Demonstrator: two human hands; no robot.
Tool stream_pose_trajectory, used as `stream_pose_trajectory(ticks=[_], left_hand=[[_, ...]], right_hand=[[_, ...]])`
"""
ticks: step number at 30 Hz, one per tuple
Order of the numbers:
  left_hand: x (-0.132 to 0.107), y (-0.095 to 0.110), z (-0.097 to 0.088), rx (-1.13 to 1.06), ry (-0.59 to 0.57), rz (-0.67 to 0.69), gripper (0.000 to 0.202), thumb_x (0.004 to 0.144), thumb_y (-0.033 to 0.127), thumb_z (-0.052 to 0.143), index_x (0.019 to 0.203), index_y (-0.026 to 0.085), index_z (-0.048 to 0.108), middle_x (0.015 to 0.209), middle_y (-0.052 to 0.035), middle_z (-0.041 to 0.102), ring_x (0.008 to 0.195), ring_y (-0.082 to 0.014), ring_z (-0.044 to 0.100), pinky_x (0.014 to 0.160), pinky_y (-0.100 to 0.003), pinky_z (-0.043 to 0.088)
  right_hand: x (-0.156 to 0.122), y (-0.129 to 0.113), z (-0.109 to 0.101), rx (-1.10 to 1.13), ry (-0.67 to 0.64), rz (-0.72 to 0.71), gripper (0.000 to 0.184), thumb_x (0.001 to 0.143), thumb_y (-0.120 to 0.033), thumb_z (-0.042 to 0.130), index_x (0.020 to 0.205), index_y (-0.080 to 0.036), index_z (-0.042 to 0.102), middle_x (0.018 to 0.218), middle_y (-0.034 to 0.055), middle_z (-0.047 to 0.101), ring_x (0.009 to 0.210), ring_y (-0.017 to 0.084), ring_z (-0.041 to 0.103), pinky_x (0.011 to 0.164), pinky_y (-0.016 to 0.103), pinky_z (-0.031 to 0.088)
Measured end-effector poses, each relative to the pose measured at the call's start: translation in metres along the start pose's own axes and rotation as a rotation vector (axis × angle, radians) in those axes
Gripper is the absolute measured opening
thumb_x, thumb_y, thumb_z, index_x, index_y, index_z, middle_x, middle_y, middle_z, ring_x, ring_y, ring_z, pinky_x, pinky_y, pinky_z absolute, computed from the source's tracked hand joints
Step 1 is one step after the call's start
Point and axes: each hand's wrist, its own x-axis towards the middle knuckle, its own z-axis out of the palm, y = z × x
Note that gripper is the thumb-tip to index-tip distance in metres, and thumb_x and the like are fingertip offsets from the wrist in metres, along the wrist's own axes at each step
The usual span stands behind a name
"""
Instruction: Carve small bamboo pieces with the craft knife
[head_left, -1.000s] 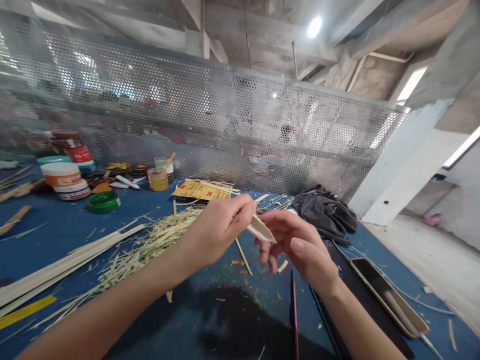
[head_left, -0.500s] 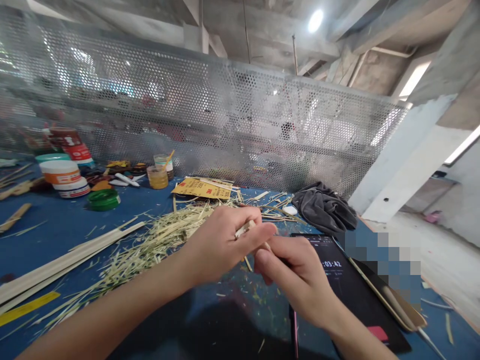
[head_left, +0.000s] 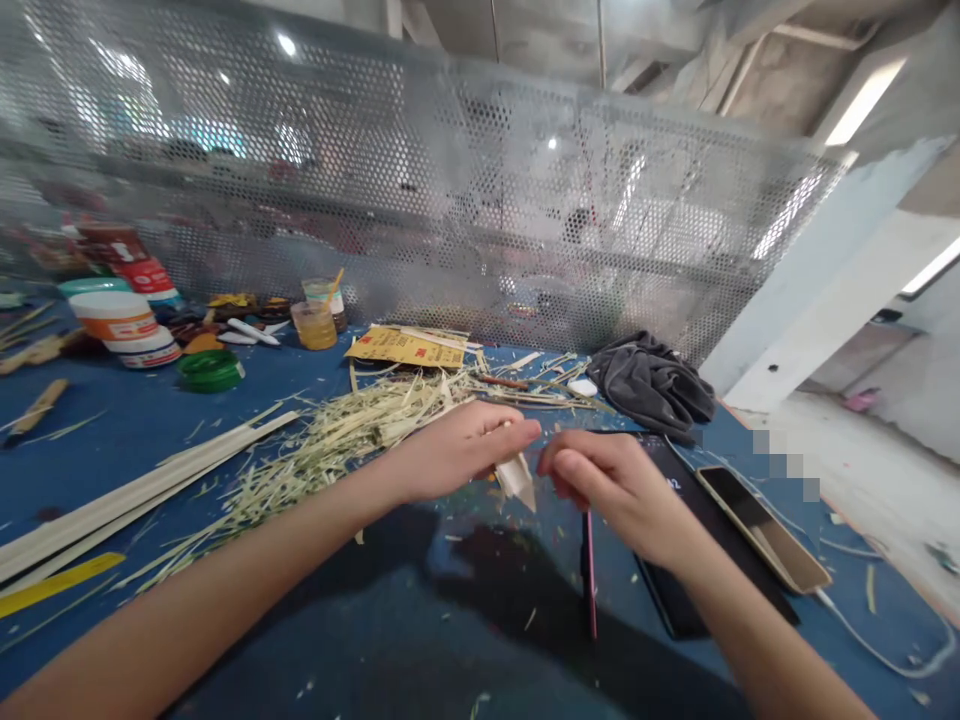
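My left hand [head_left: 480, 445] is closed on a small pale piece of bamboo [head_left: 516, 482], whose pointed end sticks out below the thumb, tilted down toward the right. Just right of it, a small gap away, is my right hand [head_left: 600, 480]. Its fingers are curled in with the thumb pressed against them, and what they hold, if anything, is hidden. Both hands are above the blue table [head_left: 360, 640]. A heap of thin bamboo shavings [head_left: 330, 445] lies behind and left of my left hand.
Long bamboo strips [head_left: 142, 490] lie at left. Behind are a sandpaper sheet [head_left: 405, 348], a green lid [head_left: 210, 370], paint tubs [head_left: 112, 315] and a jar [head_left: 315, 325]. At right are a dark cloth [head_left: 649, 385], a black tablet [head_left: 675, 600] and a phone [head_left: 765, 530] with a cable.
My hands have come apart. The bamboo piece stays in my left hand and now shows its pointed end. My right hand has drawn off to the right. The view has tilted down somewhat.
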Motion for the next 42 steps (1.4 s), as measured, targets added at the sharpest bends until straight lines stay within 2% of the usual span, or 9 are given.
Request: stream_pose_trajectory(ticks=[3,7,14,20,28,32,35,39,42], left_hand=[[-0.015,-0.034,0.020,0.171,-0.085,-0.105,0.043,0.092,0.049,0.039,0.063,0.018,0.045,0.059,0.0035,0.041,0.056,-0.0111,0.041,0.053,-0.023,0.026],[-0.034,-0.071,0.056,0.447,-0.149,-0.178,0.035,0.091,0.036,0.042,0.062,0.018,0.048,0.058,0.0012,0.047,0.056,-0.0135,0.044,0.054,-0.026,0.024],[-0.041,-0.084,0.074,0.688,-0.074,0.044,0.030,0.094,0.037,0.041,0.082,0.016,0.058,0.092,-0.0073,0.058,0.084,-0.0200,0.054,0.064,-0.027,0.034],[-0.034,-0.083,0.043,0.507,-0.071,-0.020,0.028,0.091,0.040,0.046,0.080,0.018,0.059,0.080,-0.0011,0.060,0.067,-0.0130,0.052,0.060,-0.026,0.032],[-0.022,-0.100,0.014,0.365,-0.377,-0.161,0.024,0.072,0.046,0.067,0.075,0.022,0.067,0.065,0.0048,0.063,0.056,-0.0089,0.054,0.052,-0.022,0.030],[-0.023,-0.089,0.022,0.409,-0.353,-0.273,0.023,0.071,0.048,0.064,0.075,0.026,0.069,0.068,0.0046,0.066,0.058,-0.0106,0.055,0.053,-0.024,0.030],[-0.024,-0.085,0.028,0.440,-0.328,-0.335,0.030,0.067,0.056,0.063,0.073,0.027,0.067,0.068,0.0027,0.065,0.063,-0.0141,0.055,0.056,-0.026,0.031],[-0.027,-0.090,0.033,0.418,-0.302,-0.325,0.022,0.061,0.045,0.071,0.070,0.027,0.065,0.069,0.0035,0.063,0.066,-0.0146,0.055,0.059,-0.027,0.032],[-0.027,-0.093,0.037,0.365,-0.305,-0.337,0.014,0.062,0.039,0.071,0.064,0.027,0.064,0.066,0.0046,0.063,0.064,-0.0138,0.054,0.058,-0.028,0.031]], right_hand=[[-0.040,0.042,-0.002,-0.390,0.002,0.046,0.020,0.095,-0.028,0.047,0.102,-0.018,0.064,0.077,0.0016,0.065,0.064,0.013,0.059,0.058,0.024,0.043],[-0.090,0.081,0.005,-0.934,-0.320,-0.300,0.036,0.091,-0.006,0.042,0.124,-0.011,0.057,0.081,0.0058,0.065,0.069,0.018,0.061,0.055,0.029,0.044],[-0.085,0.072,0.000,-0.837,-0.415,-0.753,0.022,0.094,-0.014,0.044,0.103,-0.018,0.063,0.074,0.0054,0.066,0.062,0.015,0.054,0.049,0.032,0.037],[-0.078,0.036,0.045,0.188,0.351,-0.120,0.009,0.089,-0.021,0.056,0.096,-0.026,0.060,0.067,0.0015,0.064,0.053,0.012,0.057,0.045,0.026,0.043],[-0.057,0.031,0.083,1.234,0.130,0.372,0.015,0.087,-0.039,0.062,0.081,-0.028,0.054,0.061,-0.0061,0.056,0.042,0.006,0.045,0.047,0.020,0.041],[-0.065,0.041,0.087,1.124,0.146,0.505,0.029,0.074,-0.032,0.076,0.068,-0.024,0.049,0.056,-0.0075,0.047,0.043,0.006,0.038,0.045,0.020,0.037],[-0.071,0.039,0.081,0.934,0.065,0.588,0.010,0.082,-0.033,0.069,0.086,-0.030,0.060,0.055,-0.0060,0.058,0.045,0.009,0.052,0.050,0.022,0.046],[-0.066,0.036,0.070,0.760,-0.167,0.439,0.022,0.094,-0.038,0.050,0.109,-0.033,0.065,0.071,0.0007,0.074,0.066,0.017,0.071,0.062,0.026,0.059],[-0.059,0.038,0.067,0.561,-0.252,0.257,0.023,0.082,-0.022,0.068,0.104,-0.031,0.068,0.078,-0.0007,0.076,0.072,0.017,0.073,0.066,0.021,0.060]])
